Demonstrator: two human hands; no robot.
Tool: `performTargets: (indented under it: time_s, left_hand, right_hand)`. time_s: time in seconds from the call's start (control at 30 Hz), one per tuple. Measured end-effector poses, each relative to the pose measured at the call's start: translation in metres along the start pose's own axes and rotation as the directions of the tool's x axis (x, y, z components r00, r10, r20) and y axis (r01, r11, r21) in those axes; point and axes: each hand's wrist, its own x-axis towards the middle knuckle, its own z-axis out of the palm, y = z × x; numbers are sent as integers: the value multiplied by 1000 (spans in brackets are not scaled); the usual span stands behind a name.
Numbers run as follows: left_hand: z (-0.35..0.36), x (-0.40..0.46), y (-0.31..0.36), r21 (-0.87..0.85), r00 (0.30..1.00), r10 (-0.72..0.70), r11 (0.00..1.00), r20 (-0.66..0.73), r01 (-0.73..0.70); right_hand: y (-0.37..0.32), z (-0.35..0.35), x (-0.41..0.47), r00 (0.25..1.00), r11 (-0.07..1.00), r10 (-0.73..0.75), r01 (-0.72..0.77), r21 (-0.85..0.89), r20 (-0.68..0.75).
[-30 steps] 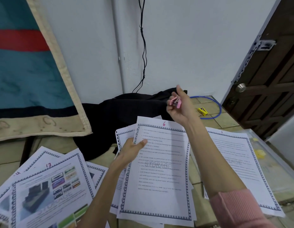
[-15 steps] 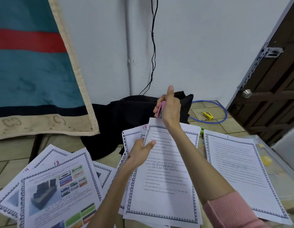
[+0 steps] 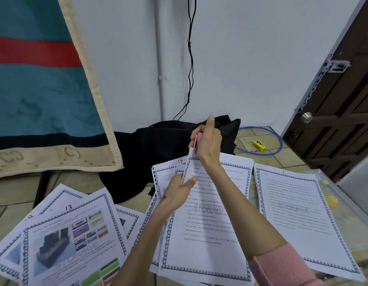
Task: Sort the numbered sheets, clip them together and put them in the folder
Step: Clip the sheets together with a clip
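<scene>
A stack of bordered printed sheets (image 3: 208, 234) lies in front of me on the tiled floor. My left hand (image 3: 177, 193) pinches its upper left edge and lifts that corner. My right hand (image 3: 208, 143) holds a pink binder clip (image 3: 197, 141) right at the raised top corner of the stack. A sheet marked 15 (image 3: 168, 172) pokes out behind the stack. To the right lies a sheet marked 1 (image 3: 298, 219), resting on a clear plastic folder (image 3: 344, 209). Sheets fanned at lower left include one marked 13 (image 3: 76, 240).
A black cloth bag (image 3: 154, 153) lies against the white wall behind the sheets. A blue cable loop (image 3: 271, 141) with a yellow clip (image 3: 259, 145) sits at back right by a dark wooden door (image 3: 344, 120). A teal and red blanket (image 3: 38, 89) hangs at left.
My right hand brought the pink clip from the air at right down and left onto the stack's top corner. My left hand lifted that edge of the sheets.
</scene>
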Motion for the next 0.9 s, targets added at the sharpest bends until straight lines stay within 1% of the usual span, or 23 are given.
performTargets:
  time_s: [0.17, 0.37, 0.5, 0.6, 0.7, 0.83, 0.9]
  left_hand:
    - [2, 1, -5, 55, 998, -64, 996, -5, 64]
    - [5, 1, -4, 72, 995, -93, 993, -37, 96]
    - [5, 0, -5, 86, 996, -92, 992, -8, 92]
    - [8, -1, -5, 64, 996, -88, 994, -12, 89]
    - [11, -2, -4, 77, 996, -86, 993, -33, 88]
    - [13, -5, -1, 84, 997, -78, 993, -29, 80]
    - [14, -3, -5, 85, 996, -79, 993, -43, 82]
  right_hand:
    - [-2, 0, -1, 1000, 1000, -2, 2, -22, -5]
    - [-2, 2, -3, 999, 995, -35, 35, -93, 7]
    - [-4, 3, -5, 999, 987, -42, 39, -157, -17]
    - [-5, 6, -8, 998, 984, -42, 35, -177, -37]
    - [-8, 7, -11, 996, 972, -77, 66, -224, -39]
    - [-7, 5, -14, 993, 972, -108, 96, -216, -46]
    - [-4, 6, -14, 991, 978, -123, 111, -177, -60]
